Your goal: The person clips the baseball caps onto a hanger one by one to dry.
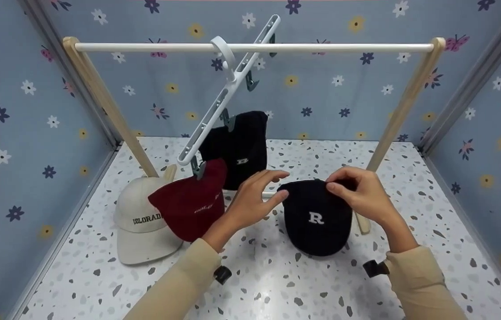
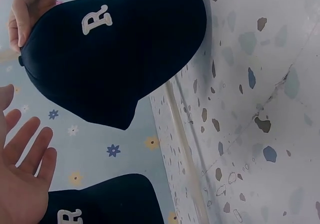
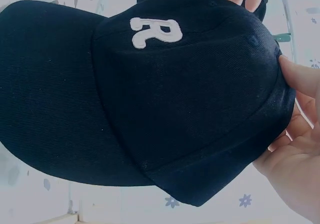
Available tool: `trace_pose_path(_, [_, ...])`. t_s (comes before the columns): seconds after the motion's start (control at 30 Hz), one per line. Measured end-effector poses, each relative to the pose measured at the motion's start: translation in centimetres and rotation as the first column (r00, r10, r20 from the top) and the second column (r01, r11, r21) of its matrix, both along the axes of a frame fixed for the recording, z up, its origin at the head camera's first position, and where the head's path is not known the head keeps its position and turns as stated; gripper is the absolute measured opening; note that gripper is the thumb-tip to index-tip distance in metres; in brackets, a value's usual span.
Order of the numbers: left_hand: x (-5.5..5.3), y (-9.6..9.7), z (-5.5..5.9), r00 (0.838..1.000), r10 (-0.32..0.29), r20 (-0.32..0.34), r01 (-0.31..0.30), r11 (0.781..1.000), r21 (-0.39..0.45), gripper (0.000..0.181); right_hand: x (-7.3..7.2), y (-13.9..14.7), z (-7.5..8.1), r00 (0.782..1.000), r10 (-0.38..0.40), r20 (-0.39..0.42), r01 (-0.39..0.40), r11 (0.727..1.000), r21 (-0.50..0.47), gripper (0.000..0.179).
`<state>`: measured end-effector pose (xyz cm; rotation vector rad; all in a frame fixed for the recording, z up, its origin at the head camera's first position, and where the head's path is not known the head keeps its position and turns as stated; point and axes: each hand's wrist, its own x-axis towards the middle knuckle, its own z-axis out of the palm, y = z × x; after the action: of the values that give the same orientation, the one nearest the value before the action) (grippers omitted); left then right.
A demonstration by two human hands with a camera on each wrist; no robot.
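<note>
A dark navy baseball cap (image 1: 317,218) with a white letter R hangs brim-down from my right hand (image 1: 363,195). The thumb and fingers of that hand pinch the crown's top edge, also seen on the cap (image 3: 175,89) in the right wrist view. My left hand (image 1: 257,195) is just left of the cap, its fingers spread and apart from it in the left wrist view. Behind the left hand, a black cap (image 1: 246,146) and a maroon cap (image 1: 192,204) hang from dark green clips on a white hanger (image 1: 230,84).
The hanger hooks over a white rail (image 1: 330,47) between wooden legs (image 1: 406,106), slanting toward me. A cream cap (image 1: 141,209) lettered "COLORAD…" rests on the speckled floor (image 1: 277,284) at left, partly behind the maroon cap. Flowered walls (image 1: 19,146) stand around the rack.
</note>
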<state>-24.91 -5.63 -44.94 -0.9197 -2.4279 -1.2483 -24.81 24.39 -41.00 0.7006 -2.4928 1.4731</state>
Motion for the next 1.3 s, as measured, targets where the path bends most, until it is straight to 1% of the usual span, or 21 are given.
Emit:
trace_pose_path(0.13, [-0.3,0.1,0.2,1.0,-0.026,0.015,0.026,1.0,0.008,0.042,-0.1,-0.6,0.2,1.0,0.015,-0.001,-0.015,1.0,-0.006,0.005])
trace_pose_path(0.33, [-0.8,0.3,0.5,0.997,-0.069,0.014,0.069,0.997,0.042,0.039,-0.3,-1.1,0.5,0.999,0.043,-0.012,-0.044,0.999,-0.033,0.004])
trace_pose_path(0.47, [-1.0,0.4,0.8,0.995,-0.087,0.046,0.083,0.994,0.068,0.039,-0.3,-1.5,0.6,0.999,0.046,-0.019,-0.046,0.998,-0.046,0.004])
trace_pose_path(0.6, [-1.1,0.4,1.0,0.993,-0.094,0.072,0.089,0.993,0.072,0.038,-0.3,-1.8,0.6,0.998,0.061,-0.02,-0.063,0.996,-0.064,0.004])
trace_pose_path(0.8, [-1.2,0.5,1.2,0.988,-0.13,0.081,0.125,0.99,0.073,0.032,-0.3,-2.2,0.6,0.996,0.093,-0.005,-0.093,0.99,-0.108,0.004])
trace_pose_path(0.87, [-1.3,0.7,1.3,0.987,-0.139,0.077,0.133,0.988,0.079,0.031,-0.4,-2.3,0.7,0.996,0.089,-0.011,-0.09,0.991,-0.102,0.004])
trace_pose_path(1.13, [-1.1,1.0,1.8,0.982,-0.158,0.102,0.145,0.981,0.126,0.028,-0.4,-2.3,1.0,0.999,0.046,-0.024,-0.048,0.997,-0.056,0.004])
trace_pose_path(1.3, [-1.0,1.1,1.9,0.982,-0.166,0.093,0.153,0.979,0.132,0.026,-0.3,-2.4,0.9,0.999,0.04,-0.025,-0.041,0.998,-0.04,0.004])
